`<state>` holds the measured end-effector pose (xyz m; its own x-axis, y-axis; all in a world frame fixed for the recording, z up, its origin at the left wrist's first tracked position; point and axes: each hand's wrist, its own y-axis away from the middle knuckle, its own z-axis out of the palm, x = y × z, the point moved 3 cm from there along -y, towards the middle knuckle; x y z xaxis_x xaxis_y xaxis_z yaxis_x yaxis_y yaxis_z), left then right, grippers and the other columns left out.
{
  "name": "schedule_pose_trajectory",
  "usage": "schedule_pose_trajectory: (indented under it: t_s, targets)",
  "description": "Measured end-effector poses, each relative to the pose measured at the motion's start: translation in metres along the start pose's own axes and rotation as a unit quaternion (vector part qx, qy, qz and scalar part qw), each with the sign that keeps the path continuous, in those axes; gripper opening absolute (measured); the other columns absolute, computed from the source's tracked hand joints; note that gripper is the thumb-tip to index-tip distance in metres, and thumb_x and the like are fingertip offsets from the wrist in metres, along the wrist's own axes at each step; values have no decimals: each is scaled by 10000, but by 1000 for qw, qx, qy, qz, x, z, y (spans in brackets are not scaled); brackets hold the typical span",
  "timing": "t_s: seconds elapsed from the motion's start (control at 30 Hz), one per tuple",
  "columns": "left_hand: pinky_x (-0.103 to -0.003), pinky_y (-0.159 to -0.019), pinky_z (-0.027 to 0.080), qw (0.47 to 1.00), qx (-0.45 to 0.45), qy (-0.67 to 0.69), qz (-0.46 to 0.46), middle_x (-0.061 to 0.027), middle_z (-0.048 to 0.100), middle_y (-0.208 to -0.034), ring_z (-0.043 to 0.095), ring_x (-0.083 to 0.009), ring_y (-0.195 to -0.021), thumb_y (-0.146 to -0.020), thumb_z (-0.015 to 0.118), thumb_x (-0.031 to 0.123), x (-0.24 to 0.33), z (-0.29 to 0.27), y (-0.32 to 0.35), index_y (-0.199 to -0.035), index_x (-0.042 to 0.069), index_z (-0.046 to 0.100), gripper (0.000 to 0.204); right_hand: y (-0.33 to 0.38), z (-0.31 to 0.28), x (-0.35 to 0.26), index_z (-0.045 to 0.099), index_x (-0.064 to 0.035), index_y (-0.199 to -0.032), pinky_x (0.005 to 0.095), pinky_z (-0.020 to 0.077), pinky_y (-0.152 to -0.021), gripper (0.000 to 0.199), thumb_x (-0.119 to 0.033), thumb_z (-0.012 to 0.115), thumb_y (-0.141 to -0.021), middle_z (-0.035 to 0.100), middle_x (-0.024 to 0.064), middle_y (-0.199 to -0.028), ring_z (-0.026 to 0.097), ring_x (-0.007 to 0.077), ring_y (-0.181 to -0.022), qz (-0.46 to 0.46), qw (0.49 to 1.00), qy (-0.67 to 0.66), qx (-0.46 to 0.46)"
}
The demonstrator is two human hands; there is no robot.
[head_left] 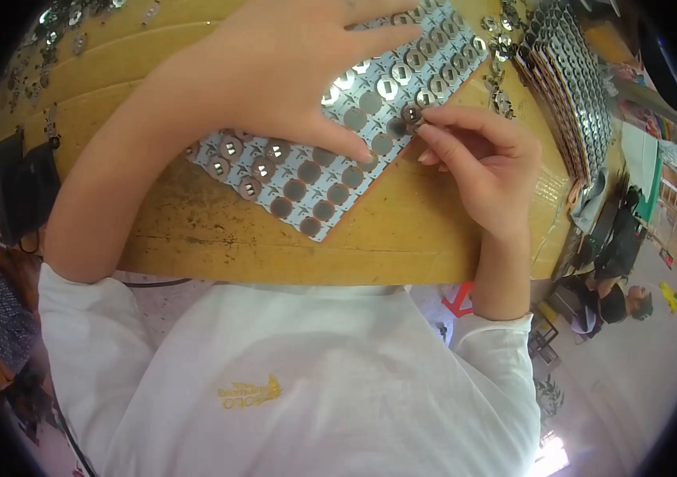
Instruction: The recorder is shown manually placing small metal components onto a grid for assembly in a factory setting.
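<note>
A light-blue sheet (309,203) with rows of dark round spots lies slanted on the yellow tabletop (402,230). Shiny metal pieces (387,87) sit on many spots along its far right part, and some more (263,169) stand on the near left part. Between them, a band of bare grey spots runs by my left thumb. My left hand (275,71) spreads flat across the sheet, fingers apart, covering its middle. At the sheet's right edge, my right hand (490,163) pinches a small round metal piece (412,115) between thumb and forefinger, just over a spot.
Stacked sheets full of similar metal pieces (573,79) stand at the right. Loose metal parts lie in a scatter (501,40) beside the sheet and in another (52,32) at the far left. A black object (11,187) is by the left table edge. Another person (613,306) is in the right background.
</note>
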<state>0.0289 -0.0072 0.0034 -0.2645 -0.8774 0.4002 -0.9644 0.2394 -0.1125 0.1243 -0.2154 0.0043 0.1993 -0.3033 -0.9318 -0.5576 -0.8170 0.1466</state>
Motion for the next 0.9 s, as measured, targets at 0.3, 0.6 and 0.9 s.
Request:
schedule_pose_trajectory:
  t_s: [0.3,0.6,0.9]
  targets:
    - [-567,-1243,220,998,41,-29,47,-254,408,-1593,319,-475,-1500,-828,674,724,-7,7,4,-1515,-30,456,1042,-1,7,3,766,44,-1040,219,575,-664,146,61,720,-902,764,78,-867,717,108,-729,16,1000,14,-17]
    - [-560,-1229,250,997,46,-32,47,-262,411,-1586,317,-491,-1495,-837,663,722,-8,10,6,-1498,-43,470,1030,-8,12,-4,805,-52,-960,273,534,-642,210,56,792,-780,703,53,-874,668,160,-750,-187,944,272,3]
    - [-558,-1238,233,999,13,-32,31,-255,401,-1594,311,-489,-1498,-834,671,712,-4,3,1,-1509,-33,453,1028,-16,11,1,805,-70,-950,292,507,-634,228,55,796,-760,663,47,-903,645,184,-757,-210,950,231,-9]
